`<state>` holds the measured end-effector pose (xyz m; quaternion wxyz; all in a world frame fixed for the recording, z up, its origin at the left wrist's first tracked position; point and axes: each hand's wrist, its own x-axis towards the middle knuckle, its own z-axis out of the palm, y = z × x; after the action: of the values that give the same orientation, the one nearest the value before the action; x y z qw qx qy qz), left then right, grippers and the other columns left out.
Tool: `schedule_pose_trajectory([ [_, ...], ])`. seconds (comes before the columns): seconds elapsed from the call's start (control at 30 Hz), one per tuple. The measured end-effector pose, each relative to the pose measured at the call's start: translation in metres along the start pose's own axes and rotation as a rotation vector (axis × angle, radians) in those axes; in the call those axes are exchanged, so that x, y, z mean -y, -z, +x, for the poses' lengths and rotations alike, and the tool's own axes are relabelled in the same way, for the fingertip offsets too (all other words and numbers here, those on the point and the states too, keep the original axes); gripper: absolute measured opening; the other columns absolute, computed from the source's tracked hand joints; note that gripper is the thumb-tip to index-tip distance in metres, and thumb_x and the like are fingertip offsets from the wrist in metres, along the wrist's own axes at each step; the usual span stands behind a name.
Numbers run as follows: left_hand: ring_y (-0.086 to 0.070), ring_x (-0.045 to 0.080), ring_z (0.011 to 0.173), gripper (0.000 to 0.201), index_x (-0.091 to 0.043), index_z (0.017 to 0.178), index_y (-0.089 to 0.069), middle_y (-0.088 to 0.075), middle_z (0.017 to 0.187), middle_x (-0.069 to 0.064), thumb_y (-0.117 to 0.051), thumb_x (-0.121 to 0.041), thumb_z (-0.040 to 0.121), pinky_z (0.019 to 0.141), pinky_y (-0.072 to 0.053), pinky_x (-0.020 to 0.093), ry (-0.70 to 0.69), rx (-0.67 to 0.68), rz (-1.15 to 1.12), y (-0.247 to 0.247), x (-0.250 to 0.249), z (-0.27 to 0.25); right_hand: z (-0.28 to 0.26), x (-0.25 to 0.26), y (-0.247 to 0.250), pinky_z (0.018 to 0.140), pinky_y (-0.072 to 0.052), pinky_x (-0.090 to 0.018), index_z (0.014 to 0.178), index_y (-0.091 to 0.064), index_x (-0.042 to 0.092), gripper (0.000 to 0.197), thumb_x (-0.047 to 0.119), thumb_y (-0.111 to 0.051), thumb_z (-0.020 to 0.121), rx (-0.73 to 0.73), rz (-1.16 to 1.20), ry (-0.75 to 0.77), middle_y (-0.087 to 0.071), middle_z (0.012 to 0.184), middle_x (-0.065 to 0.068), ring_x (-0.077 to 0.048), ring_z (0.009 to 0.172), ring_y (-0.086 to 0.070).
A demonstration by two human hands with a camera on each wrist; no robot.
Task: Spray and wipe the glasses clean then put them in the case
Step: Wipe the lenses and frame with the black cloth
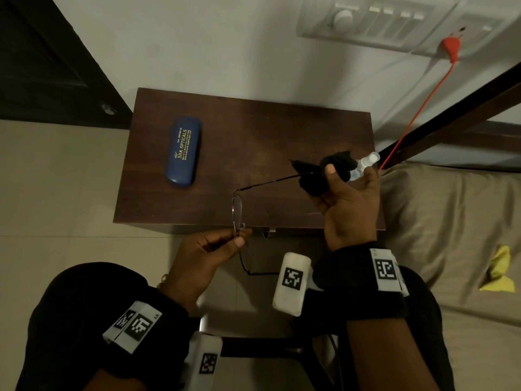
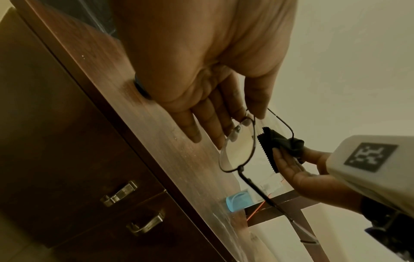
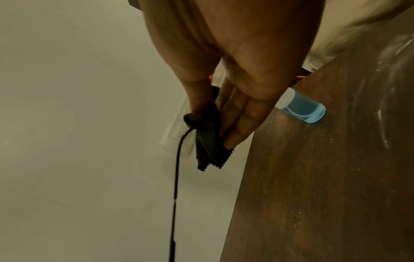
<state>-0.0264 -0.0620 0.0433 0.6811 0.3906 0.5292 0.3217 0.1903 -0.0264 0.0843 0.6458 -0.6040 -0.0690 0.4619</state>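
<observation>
Here the left hand (image 1: 205, 256) pinches the glasses (image 1: 237, 208) (temple toward cloth-gripping right hand (image 1: 348, 204)).

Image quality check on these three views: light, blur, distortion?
Head view: dim, warm light; wide-angle bends the switch panel; blue case lettering sharp. Left wrist view: left hand looms soft, glasses crisp. Right wrist view: glasses' temple arm streaks soft toward the bottom edge; pale sheen on the table.

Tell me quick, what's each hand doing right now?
Left hand: pinching the glasses at the frame.
Right hand: pinching the black cloth around a temple arm.
</observation>
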Motion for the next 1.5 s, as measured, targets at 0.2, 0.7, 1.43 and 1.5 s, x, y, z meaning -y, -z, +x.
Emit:
schedule_pose_trajectory([
  [0.2, -0.067, 0.016, 0.105, 0.024, -0.011, 0.099, -0.074, -0.075, 0.102, 0.003, -0.066, -0.016, 0.077, 0.1, -0.047, 0.038, 0.024, -0.056, -0.091, 0.002, 0.0, 0.004, 0.008, -0.001, 0.006, 0.079, -0.057, -0.048, 0.126, -0.036, 0.03, 0.06, 0.001, -0.065, 0.082, -0.022, -0.022, 0.006, -0.048, 0.135, -0.014, -0.034, 0.112, -0.061],
  [0.7, -0.068, 0.018, 0.086, 0.015, -0.015, 0.079, -0.071, -0.074, 0.074, -0.004, -0.06, -0.008, 0.088, 0.086, -0.055, 0.025, 0.106, -0.361, -0.395, -0.002, 0.01, 0.04, 0.059, -0.018, -0.007, 0.091, -0.05, -0.032, 0.119, -0.058, 0.004, 0.031, 0.006, -0.061, 0.088, 0.14, -0.827, 0.154, -0.065, 0.113, -0.013, -0.023, 0.103, -0.063],
  [1.43, -0.063, 0.014, 0.096, 0.014, -0.012, 0.104, -0.063, -0.067, 0.101, 0.004, -0.06, -0.015, 0.09, 0.093, -0.042, 0.028, 0.365, -0.464, -0.649, -0.055, 0.024, 0.081, 0.084, -0.031, -0.014, 0.083, -0.044, -0.024, 0.11, -0.066, 0.013, 0.023, 0.019, -0.059, 0.09, 0.074, -1.239, 0.358, -0.069, 0.109, -0.005, -0.017, 0.098, -0.062],
  [1.5, -0.062, 0.015, 0.098, 0.016, -0.012, 0.105, -0.063, -0.067, 0.104, 0.004, -0.059, -0.016, 0.09, 0.094, -0.041, 0.028, 0.369, -0.458, -0.649, -0.057, 0.025, 0.079, 0.071, -0.038, -0.009, 0.08, -0.048, -0.028, 0.103, -0.069, 0.012, 0.021, 0.024, -0.059, 0.09, 0.138, -1.201, 0.312, -0.07, 0.1, -0.006, -0.016, 0.089, -0.062],
])
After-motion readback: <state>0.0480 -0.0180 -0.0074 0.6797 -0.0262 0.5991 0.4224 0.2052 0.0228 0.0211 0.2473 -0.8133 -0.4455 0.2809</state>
